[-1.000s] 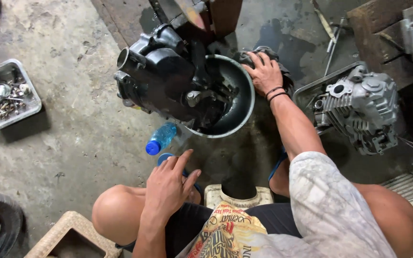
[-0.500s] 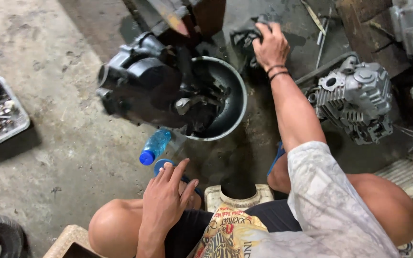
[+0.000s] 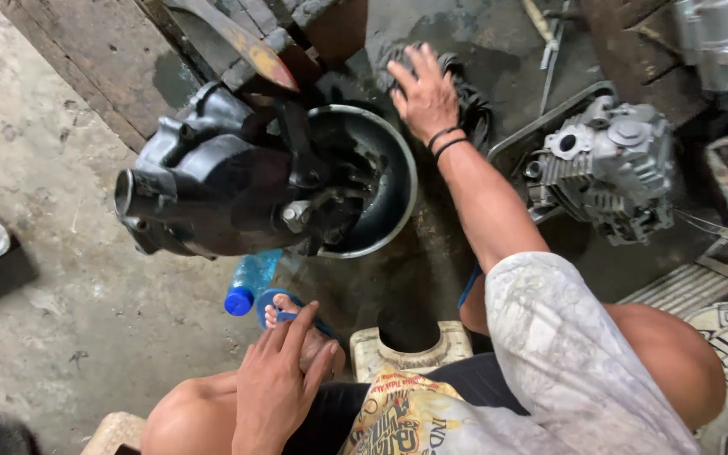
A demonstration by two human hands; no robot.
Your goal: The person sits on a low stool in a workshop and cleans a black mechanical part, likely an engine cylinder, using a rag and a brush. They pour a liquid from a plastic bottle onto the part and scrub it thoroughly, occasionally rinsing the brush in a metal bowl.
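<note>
Under right hand (image 3: 425, 91): round black part (image 3: 465, 101)

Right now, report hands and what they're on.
Right hand flat on dark rag, open. Left hand resting on knee, empty. Black engine case leaning into metal bowl, untouched.

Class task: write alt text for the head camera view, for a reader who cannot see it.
A seated person's right hand rests on a dark ribbed part on an oily floor, beside a black engine casing over a metal bowl. The left hand rests by the knee, near a blue-capped bottle.
</note>
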